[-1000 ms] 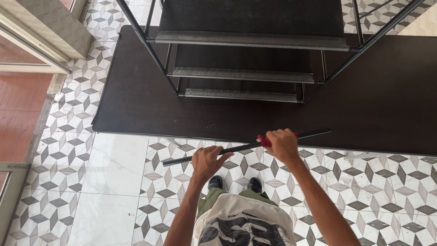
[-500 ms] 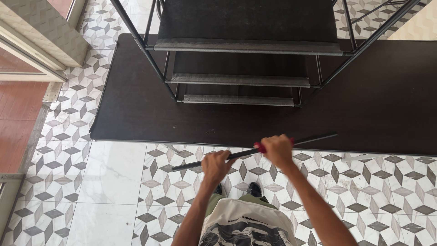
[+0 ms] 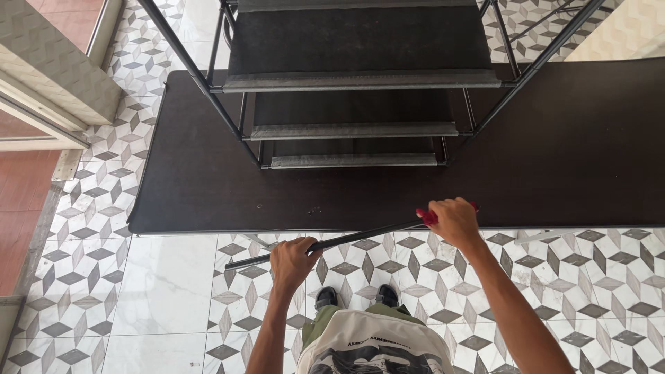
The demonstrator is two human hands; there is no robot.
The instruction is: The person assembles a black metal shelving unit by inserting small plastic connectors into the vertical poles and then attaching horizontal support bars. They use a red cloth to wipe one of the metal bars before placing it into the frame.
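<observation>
A thin black metal rod runs slantwise in front of me, from lower left up to the right. My left hand is closed around its lower part. My right hand grips its upper part, where a red piece sits on the rod. Past my right hand the rod's end is hidden. Both hands hover at the near edge of a dark brown table. On that table stands a black metal rack with three dark fabric shelves.
Patterned grey and white floor tiles lie below me, with my dark shoes near the table edge. A wall and red-brown flooring are at the left. The rack's slanted black poles reach toward the frame's top corners.
The rod and both hands have shifted a little to the right and lower in view. The rod's right end, visible over the table before, is now hidden at my right hand.
</observation>
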